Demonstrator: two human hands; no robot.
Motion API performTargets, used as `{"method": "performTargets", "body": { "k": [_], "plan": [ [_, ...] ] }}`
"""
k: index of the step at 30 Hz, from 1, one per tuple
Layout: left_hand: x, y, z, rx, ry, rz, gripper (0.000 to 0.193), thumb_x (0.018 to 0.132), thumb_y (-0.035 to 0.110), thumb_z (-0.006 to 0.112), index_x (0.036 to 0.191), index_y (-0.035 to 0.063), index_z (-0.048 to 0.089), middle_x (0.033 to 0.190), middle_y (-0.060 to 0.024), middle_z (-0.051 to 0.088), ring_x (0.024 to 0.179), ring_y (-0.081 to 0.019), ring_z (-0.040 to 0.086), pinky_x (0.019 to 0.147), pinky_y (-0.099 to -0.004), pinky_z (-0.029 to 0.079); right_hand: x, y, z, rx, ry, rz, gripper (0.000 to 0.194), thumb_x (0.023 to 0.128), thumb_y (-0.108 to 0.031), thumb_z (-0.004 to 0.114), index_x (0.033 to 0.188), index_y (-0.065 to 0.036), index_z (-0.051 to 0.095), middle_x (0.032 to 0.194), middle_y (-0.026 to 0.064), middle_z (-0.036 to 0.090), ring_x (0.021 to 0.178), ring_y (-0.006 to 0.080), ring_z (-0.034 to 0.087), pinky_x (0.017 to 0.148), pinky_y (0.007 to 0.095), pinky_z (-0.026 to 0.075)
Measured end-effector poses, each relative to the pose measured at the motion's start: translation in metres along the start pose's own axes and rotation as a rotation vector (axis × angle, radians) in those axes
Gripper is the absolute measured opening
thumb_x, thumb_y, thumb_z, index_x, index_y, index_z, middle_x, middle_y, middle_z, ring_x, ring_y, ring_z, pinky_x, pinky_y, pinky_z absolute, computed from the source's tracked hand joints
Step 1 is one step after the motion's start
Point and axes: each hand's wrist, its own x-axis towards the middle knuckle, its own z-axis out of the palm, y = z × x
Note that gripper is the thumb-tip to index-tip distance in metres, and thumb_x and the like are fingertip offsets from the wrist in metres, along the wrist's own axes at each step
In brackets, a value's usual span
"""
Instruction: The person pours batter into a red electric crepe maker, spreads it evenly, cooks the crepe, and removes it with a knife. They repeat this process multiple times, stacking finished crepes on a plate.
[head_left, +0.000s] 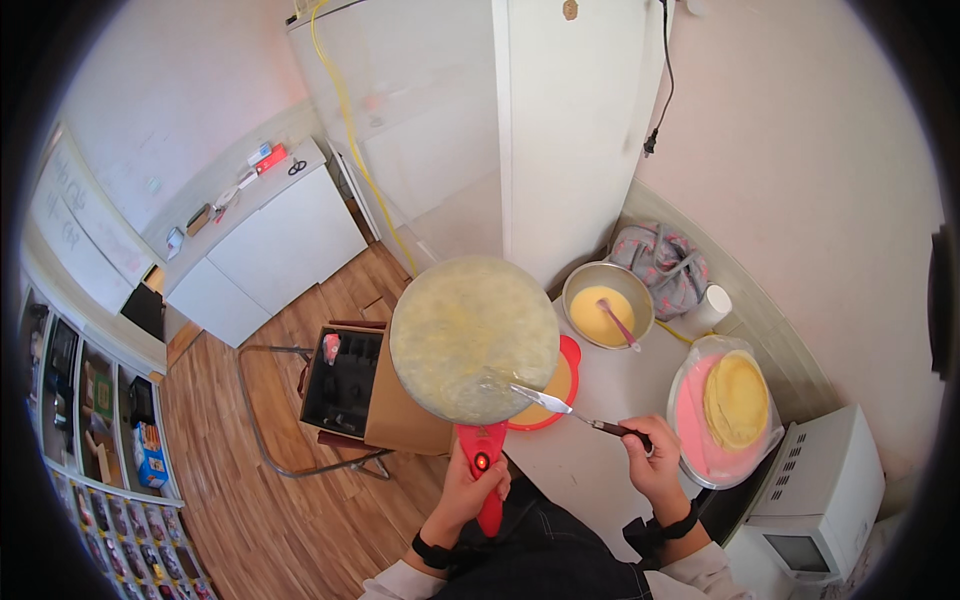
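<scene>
My left hand (474, 480) grips the red handle of an electric crepe maker (489, 517), where a small light glows orange. Its round plate is covered by a thin, pale crepe (472, 330), wrinkled near the lower edge. My right hand (654, 457) holds a palette knife (553, 403) by its dark handle. The blade's tip reaches the crepe's lower right edge. Partly hidden under the plate is a red-rimmed dish of yellow batter (556, 390). On the right, a stack of cooked crepes (736, 401) rests on a pink sheet over a round tray (679, 390).
A steel bowl (574, 277) of yellow batter with a pink utensil stands on the white table (562, 480). Behind it are a grey patterned bag (667, 259) and a white cup (709, 307). A white microwave (817, 487) sits right; an open box (341, 375) and folding chair (277, 420) are left.
</scene>
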Motion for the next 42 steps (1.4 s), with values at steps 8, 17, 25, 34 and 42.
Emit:
{"method": "performTargets", "body": {
  "k": [8, 17, 25, 34, 42],
  "plan": [
    [-0.002, 0.002, -0.001, 0.022, 0.015, -0.003, 0.051, 0.09, -0.005, 0.052, 0.132, 0.0107, 0.029, 0.086, -0.0107, 0.053, 0.057, -0.0172, 0.055, 0.05, -0.0316, 0.047, -0.006, 0.001, -0.001, -0.054, 0.005, -0.035, 0.01, 0.087, -0.005, 0.067, 0.095, 0.0, 0.067, 0.077, 0.0082, 0.061, 0.057, 0.0124, 0.053, 0.05, 0.0231, 0.04],
    [-0.002, 0.002, 0.003, -0.048, 0.025, -0.024, 0.055, 0.089, -0.008, 0.051, 0.135, 0.0078, 0.025, 0.084, -0.0095, 0.052, 0.057, -0.0163, 0.056, 0.052, -0.0297, 0.049, -0.006, -0.003, 0.002, -0.08, 0.011, -0.079, 0.011, 0.086, -0.005, 0.068, 0.096, 0.0, 0.067, 0.077, 0.0084, 0.062, 0.055, 0.013, 0.053, 0.049, 0.0233, 0.04],
    [-0.006, 0.002, 0.003, 0.009, 0.011, -0.002, 0.053, 0.089, -0.006, 0.053, 0.133, 0.0116, 0.028, 0.088, -0.0107, 0.053, 0.058, -0.0178, 0.056, 0.05, -0.0317, 0.047, -0.015, 0.002, 0.002, -0.069, 0.096, -0.006, 0.01, 0.087, -0.004, 0.066, 0.096, 0.0, 0.066, 0.076, 0.0074, 0.06, 0.055, 0.0127, 0.049, 0.049, 0.0238, 0.037],
    [-0.008, 0.004, 0.006, -0.034, 0.015, 0.008, 0.047, 0.09, -0.007, 0.051, 0.129, 0.0079, 0.028, 0.086, -0.0101, 0.052, 0.058, -0.0165, 0.056, 0.052, -0.0306, 0.05, -0.052, 0.027, -0.009, 0.067, 0.095, 0.087, 0.008, 0.088, -0.005, 0.063, 0.094, 0.0, 0.065, 0.077, 0.0051, 0.059, 0.064, 0.011, 0.051, 0.056, 0.0246, 0.039],
    [-0.012, -0.001, 0.002, 0.077, 0.179, 0.062, 0.037, 0.091, -0.006, 0.052, 0.12, 0.0076, 0.033, 0.082, -0.0095, 0.052, 0.056, -0.0169, 0.055, 0.05, -0.0319, 0.049, -0.05, 0.112, 0.047, -0.248, 0.105, 0.329, 0.011, 0.086, -0.01, 0.064, 0.096, -0.004, 0.064, 0.088, 0.0136, 0.065, 0.078, 0.0306, 0.065, 0.068, 0.0374, 0.051]
  ]
}}
